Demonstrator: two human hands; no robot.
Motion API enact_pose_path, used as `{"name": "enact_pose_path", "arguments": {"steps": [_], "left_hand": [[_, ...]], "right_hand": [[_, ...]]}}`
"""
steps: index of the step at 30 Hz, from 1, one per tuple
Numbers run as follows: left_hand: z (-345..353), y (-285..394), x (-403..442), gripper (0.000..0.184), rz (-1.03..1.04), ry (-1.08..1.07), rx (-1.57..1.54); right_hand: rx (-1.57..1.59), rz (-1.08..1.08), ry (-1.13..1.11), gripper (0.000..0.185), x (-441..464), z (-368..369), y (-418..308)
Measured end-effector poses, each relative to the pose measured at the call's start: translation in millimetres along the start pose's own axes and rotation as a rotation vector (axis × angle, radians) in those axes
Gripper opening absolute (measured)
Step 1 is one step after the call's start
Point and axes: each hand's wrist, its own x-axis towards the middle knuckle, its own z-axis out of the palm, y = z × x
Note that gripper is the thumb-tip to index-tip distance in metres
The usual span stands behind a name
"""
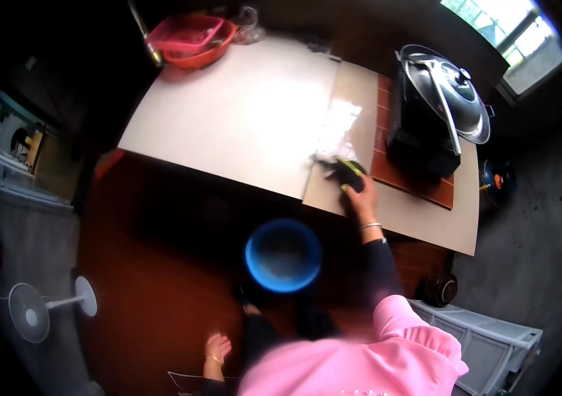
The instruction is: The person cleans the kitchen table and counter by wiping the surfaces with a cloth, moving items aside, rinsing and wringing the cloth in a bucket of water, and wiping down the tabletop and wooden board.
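right hand [362, 198] curled round dark yellow-edged cloth [347, 175], near edge of table [195, 125]; left hand [217, 347] hangs loosely open, empty. panel seam [329, 99] could snag cloth; wide rightward swipe might knock lidded wok [449, 96].

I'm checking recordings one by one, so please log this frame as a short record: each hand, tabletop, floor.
Right hand: gripping a dark, yellow-edged item, perhaps a cloth; blurred
Left hand: low at the person's side, holding nothing visible
Tabletop, far left: pink basket in a red basin
Tabletop, right: lidded metal pan atop a black unit
Floor: blue tub before the table; white fan at left
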Motion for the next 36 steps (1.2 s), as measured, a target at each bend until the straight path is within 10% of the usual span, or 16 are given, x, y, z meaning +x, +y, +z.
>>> {"name": "enact_pose_path", "arguments": {"steps": [2, 9, 16, 23, 27, 31, 36], "left_hand": [[-31.8, -21.9, -17.0, 0.039, -0.063, 0.168, 0.104], [-180.6, 41.0, 78.0, 0.030, -0.166, 0.002, 0.537], [-205.4, 137.3, 119.9, 0.039, 0.033, 0.080, 0.123], [-196.8, 204.9, 147.5, 0.034, 0.010, 0.033, 0.283], [-206.0, 222.1, 171.9, 0.040, -0.052, 0.020, 0.274], [-203.7, 254.2, 189.5, 0.032, -0.127, 0.103, 0.290], [-166.9, 359.2, 216.0, 0.021, -0.154, 0.078, 0.501]], "right_hand": [[-0.180, 0.216, -0.010, 0.062, 6.4, -19.9, -1.0], [-0.495, -0.046, -0.227, 0.058, 1.6, 167.5, -199.7], [-0.034, -0.329, -0.460, 0.052, -61.2, 283.5, -352.2], [0.673, 0.233, -0.571, 0.051, -30.1, 221.3, -375.6], [-0.034, -0.131, -0.229, 0.055, 20.6, 202.1, -287.1], [-0.588, 0.363, -0.051, 0.084, 36.4, 247.3, -287.8], [-0.564, 0.341, -0.077, 0.091, 123.4, 333.9, -334.5]]}}
